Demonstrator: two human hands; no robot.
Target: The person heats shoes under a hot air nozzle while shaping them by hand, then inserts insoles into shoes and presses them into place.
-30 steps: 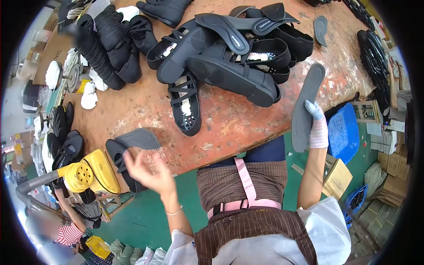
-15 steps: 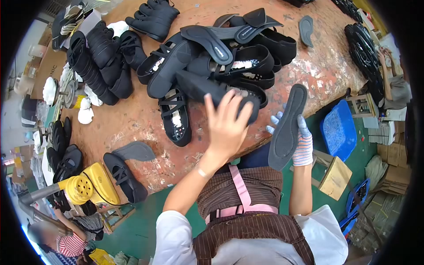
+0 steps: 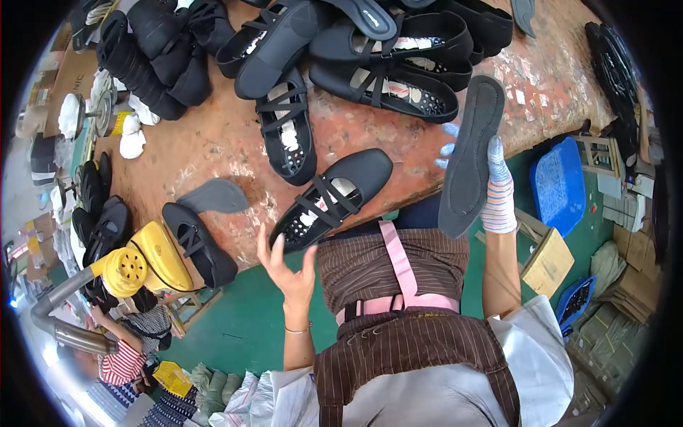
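Observation:
My left hand (image 3: pixel 289 277), bare, has its thumb and fingers apart just below the heel of a black strappy shoe (image 3: pixel 364 176). That shoe lies upright at the table's front edge, its toe pointing up and right; whether my fingertips touch its heel is unclear. In my right hand (image 3: pixel 499 192), which wears a striped glove with blue fingertips, is a dark grey sole (image 3: pixel 471 153), held upright with the thumb on its right side and the fingers partly behind. Another strappy shoe (image 3: pixel 287 135) lies above, beside a pile of black shoes (image 3: pixel 398 85).
A grey insole (image 3: pixel 215 196) and a black shoe (image 3: pixel 199 245) lie on the worn red table (image 3: pixel 163 171) at left, by a yellow machine (image 3: pixel 163 256). Beyond the right edge are a blue basket (image 3: pixel 558 186) and a wooden stool (image 3: pixel 548 262). Another person (image 3: pixel 122 359) is at lower left.
My left hand has moved from the pile down and left, and a shoe now lies at the front edge. The view has shifted; my right hand still holds the sole.

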